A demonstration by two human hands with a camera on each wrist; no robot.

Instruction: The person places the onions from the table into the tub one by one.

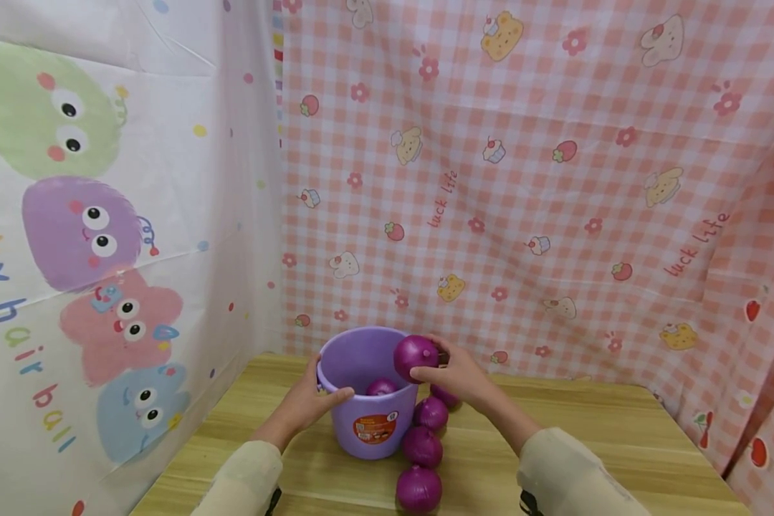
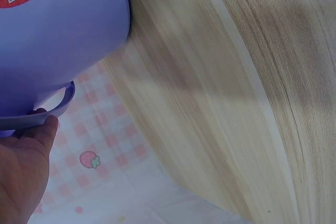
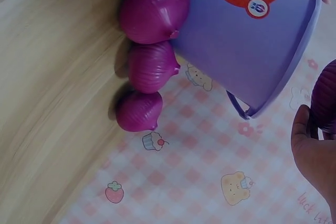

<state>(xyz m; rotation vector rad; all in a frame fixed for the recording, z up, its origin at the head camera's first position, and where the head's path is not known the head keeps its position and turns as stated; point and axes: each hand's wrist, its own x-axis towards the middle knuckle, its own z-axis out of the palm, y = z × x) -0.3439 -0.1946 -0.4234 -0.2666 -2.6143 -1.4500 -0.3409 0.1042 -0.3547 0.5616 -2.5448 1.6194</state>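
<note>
At the bucket (image 1: 343, 424), the right hand (image 1: 456, 371) grips an onion (image 1: 413, 357), best lowered gently inside before letting go; the left hand (image 1: 306, 403) grasps the rim (image 1: 369, 330).

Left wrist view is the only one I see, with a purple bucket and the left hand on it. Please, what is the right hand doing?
Observer: The right hand holds a purple onion near the rim of the bucket.
Operator: Thank you. Is something inside the bucket?
Observer: Yes, at least one onion shows inside.
Operator: And are there others outside?
Observer: Yes, four more onions sit in a row on the table, beside the bucket.
</note>
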